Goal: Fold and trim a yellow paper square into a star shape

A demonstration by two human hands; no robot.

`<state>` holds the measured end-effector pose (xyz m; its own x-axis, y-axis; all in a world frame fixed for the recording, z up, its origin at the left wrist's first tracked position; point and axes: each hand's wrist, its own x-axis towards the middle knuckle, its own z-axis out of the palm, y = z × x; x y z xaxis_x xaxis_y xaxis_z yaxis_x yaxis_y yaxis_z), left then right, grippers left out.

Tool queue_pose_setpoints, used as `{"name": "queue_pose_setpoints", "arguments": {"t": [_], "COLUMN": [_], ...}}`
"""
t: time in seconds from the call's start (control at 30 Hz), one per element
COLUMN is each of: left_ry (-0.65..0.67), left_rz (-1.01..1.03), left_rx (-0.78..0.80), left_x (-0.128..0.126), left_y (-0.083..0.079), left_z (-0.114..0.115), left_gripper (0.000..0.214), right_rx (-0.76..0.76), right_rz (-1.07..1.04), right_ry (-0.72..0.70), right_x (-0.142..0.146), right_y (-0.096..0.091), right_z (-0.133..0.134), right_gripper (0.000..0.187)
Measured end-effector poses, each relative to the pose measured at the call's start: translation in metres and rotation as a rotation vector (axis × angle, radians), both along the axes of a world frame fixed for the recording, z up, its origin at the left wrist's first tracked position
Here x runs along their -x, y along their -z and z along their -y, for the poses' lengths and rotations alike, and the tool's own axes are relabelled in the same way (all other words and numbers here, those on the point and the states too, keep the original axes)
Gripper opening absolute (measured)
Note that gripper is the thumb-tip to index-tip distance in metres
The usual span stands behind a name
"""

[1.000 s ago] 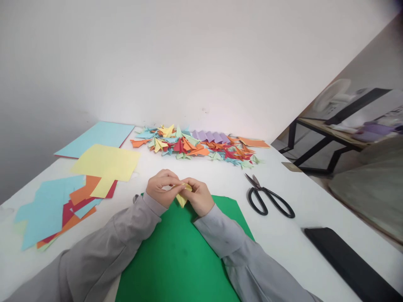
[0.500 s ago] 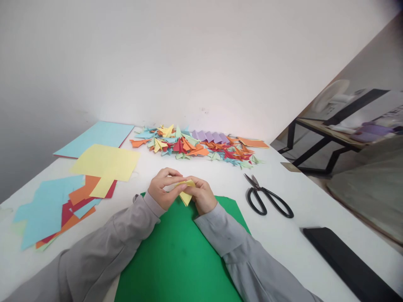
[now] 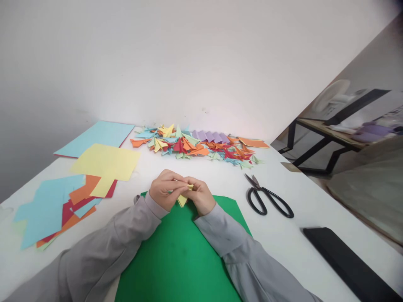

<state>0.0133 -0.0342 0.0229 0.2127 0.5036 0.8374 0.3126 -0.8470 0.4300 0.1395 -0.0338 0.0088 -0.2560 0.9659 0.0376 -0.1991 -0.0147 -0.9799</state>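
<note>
A small folded piece of yellow paper (image 3: 181, 201) is pinched between my two hands, above the far part of a green sheet (image 3: 179, 256). My left hand (image 3: 166, 189) grips it from the left, thumb and fingers pressed together. From the right, my right hand (image 3: 200, 196) holds the same paper, its thumb on the near face. Fingers cover much of the paper, so only its lower tip and a thin upper edge show.
Cut coloured sheets, a yellow one (image 3: 103, 161) among them, lie at the left. Many folded paper pieces (image 3: 189, 147) are heaped along the wall. Black-handled scissors (image 3: 267, 195) lie open at the right, near a long black object (image 3: 349, 264).
My left hand has shifted slightly right, closer to my right hand. The yellow paper has tilted and less of it shows between the fingers.
</note>
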Motion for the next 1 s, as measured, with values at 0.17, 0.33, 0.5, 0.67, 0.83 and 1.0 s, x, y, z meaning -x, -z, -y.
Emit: {"name": "queue_pose_setpoints", "arguments": {"t": [0.17, 0.33, 0.5, 0.67, 0.83, 1.0], "left_ry": [-0.006, 0.036, 0.041, 0.043, 0.054, 0.063], "left_rz": [-0.007, -0.017, -0.014, -0.014, -0.022, -0.028], "left_rx": [-0.008, -0.054, -0.073, -0.082, -0.098, -0.104], "left_x": [-0.0012, -0.0013, -0.0005, -0.0007, -0.0004, 0.0005], "left_y": [-0.0016, -0.0020, -0.0030, -0.0051, -0.0047, -0.0049], "left_z": [0.0023, 0.0026, 0.0024, 0.0043, 0.0044, 0.0047], "left_gripper": [0.010, 0.012, 0.013, 0.014, 0.017, 0.017], "right_rx": [-0.025, -0.034, -0.030, -0.037, -0.052, -0.052], "right_rz": [0.025, 0.020, 0.026, 0.023, 0.031, 0.036], "right_ry": [0.005, 0.003, 0.004, 0.001, -0.005, -0.009], "right_x": [-0.0001, -0.0001, 0.0003, 0.0004, 0.0008, 0.0010], "right_y": [0.0007, -0.0005, -0.0027, -0.0021, -0.0014, -0.0025], "right_z": [-0.0005, -0.0006, -0.0003, -0.0008, -0.0006, -0.0001], "right_gripper": [0.013, 0.014, 0.014, 0.015, 0.015, 0.016]}}
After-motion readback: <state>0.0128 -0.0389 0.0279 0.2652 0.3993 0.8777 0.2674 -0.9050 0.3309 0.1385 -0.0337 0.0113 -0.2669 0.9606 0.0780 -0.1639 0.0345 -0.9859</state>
